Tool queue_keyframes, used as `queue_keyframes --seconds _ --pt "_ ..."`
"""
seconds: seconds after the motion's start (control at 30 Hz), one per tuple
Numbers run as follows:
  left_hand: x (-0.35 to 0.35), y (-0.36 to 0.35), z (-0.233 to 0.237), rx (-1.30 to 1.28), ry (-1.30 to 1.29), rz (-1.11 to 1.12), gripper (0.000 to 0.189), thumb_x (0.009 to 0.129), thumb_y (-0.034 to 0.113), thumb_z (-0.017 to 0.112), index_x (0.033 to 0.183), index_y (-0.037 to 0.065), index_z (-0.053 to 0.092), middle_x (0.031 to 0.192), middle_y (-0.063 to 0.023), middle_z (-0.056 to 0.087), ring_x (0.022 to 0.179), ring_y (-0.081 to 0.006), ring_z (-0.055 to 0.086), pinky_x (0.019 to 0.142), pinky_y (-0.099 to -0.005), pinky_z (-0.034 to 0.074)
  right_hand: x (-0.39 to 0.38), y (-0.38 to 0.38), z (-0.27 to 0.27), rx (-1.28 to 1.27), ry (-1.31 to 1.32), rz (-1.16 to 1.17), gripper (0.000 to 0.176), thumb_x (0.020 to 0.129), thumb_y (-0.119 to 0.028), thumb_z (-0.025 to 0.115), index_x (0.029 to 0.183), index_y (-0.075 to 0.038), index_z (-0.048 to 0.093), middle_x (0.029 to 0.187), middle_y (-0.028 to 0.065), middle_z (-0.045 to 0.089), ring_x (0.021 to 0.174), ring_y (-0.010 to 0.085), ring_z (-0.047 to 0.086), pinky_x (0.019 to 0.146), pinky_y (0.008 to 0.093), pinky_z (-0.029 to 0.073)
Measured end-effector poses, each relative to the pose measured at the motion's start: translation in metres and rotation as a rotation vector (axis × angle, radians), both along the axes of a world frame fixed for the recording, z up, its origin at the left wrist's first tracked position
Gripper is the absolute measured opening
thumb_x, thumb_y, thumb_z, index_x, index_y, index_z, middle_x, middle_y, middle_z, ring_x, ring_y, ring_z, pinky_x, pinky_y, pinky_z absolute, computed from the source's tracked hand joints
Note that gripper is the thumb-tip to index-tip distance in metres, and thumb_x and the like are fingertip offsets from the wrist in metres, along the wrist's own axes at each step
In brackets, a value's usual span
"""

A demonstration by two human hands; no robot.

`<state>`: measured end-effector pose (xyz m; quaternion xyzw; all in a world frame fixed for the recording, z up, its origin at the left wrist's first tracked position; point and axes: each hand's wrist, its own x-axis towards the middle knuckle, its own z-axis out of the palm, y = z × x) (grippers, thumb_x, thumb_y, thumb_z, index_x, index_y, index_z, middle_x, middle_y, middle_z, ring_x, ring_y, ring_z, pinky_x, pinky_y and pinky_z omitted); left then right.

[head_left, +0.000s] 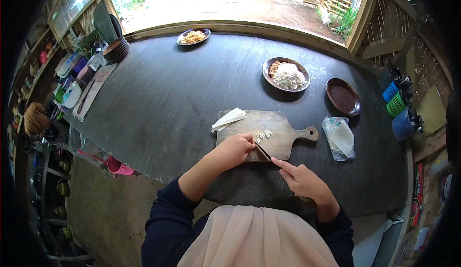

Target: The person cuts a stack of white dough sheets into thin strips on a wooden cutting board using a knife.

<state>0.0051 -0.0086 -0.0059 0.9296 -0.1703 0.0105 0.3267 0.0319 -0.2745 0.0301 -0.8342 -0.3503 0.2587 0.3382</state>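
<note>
My right hand (pixel 303 182) grips a knife (pixel 263 152), its forefinger stretched along the top of the dark blade. The blade points up and left over the near part of a wooden cutting board (pixel 279 120). Beside the knife tip, my left hand (pixel 235 149) rests on the board with its fingers curled together; whatever they press on is hidden. Small white slivers (pixel 265 134) lie on the board just beyond the blade. Several long, flat white strips (pixel 229 119) are stacked at the board's far left corner, partly over its edge.
Right of the board lies a clear plastic bag (pixel 339 139) with a white piece inside. Beyond are a brown oval dish (pixel 343 97), a plate (pixel 286 74) heaped with white shreds and brownish food, and a plate of orange-yellow food (pixel 193 37). Utensil baskets (pixel 396 104) hang at right.
</note>
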Motion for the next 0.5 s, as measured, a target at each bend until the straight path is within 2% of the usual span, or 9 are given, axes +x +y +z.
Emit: queue_keyframes --seconds 0.23,0.5 --pt "-0.0018 -0.0025 -0.0034 0.034 -0.015 0.016 0.019 0.084 -0.001 0.06 0.1 -0.004 0.069 0.102 -0.0157 0.064 0.092 -0.0339 0.064 0.083 -0.0392 0.051 0.0026 0.0004 0.0015 -0.017 0.066 -0.011 0.041 0.1 -0.016 0.05 0.141 -0.017 0.05 0.06 0.0233 0.052 0.048 0.0342 0.052 0.057 0.0395 0.046" --pt "-0.0056 -0.0049 0.0007 0.083 -0.03 0.023 0.022 0.083 -0.003 0.059 0.102 -0.005 0.068 0.103 -0.0156 0.063 0.095 -0.0335 0.063 0.085 -0.0388 0.051 -0.0009 0.0004 0.0002 0.014 -0.043 0.03 0.042 0.099 -0.015 0.051 0.141 -0.017 0.049 0.063 0.0261 0.054 0.053 0.0402 0.055 0.057 0.0428 0.046"
